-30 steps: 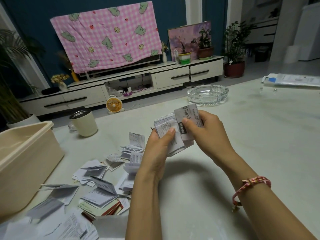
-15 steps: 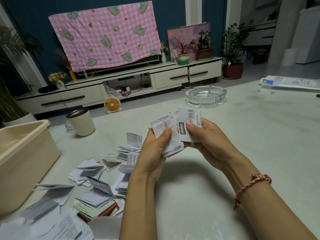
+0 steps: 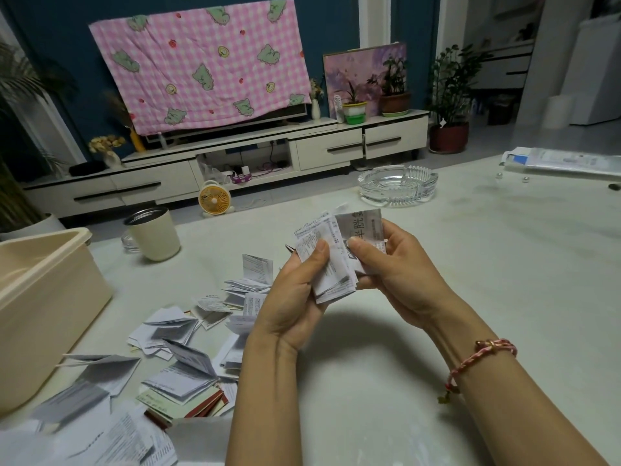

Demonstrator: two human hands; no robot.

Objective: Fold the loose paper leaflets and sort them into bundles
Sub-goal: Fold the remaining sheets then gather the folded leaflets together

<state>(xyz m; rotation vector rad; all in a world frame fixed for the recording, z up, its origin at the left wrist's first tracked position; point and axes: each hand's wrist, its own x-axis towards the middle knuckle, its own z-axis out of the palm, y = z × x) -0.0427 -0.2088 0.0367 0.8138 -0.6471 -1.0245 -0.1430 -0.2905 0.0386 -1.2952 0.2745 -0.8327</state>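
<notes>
Over the middle of the table point(image 3: 487, 280), both hands are up off the surface, going by my feed. The left hand point(image 3: 295, 297) grips a bundle of folded leaflets point(image 3: 334, 270), with the thumb pressed flat on the front sheet and the fingers wrapped round the back. The right hand point(image 3: 396, 274) pinches a single folded leaflet point(image 3: 364, 227) with big printed characters, thumb on the front. That one sits right against the right side of the bundle and overlaps it a bit. Can't tell if it's tucked in or just touching. The loose leaflets point(image 3: 174, 331) are scattered on the table off to the left, some half open like little tents. A beige tub point(image 3: 43, 297) is at the far left edge, a cup point(image 3: 154, 237) is behind the pile, and a glass ashtray point(image 3: 398, 185) is further back, well apart from the hands. There's a pink braided bracelet point(image 3: 480, 359) on the right wrist.
</notes>
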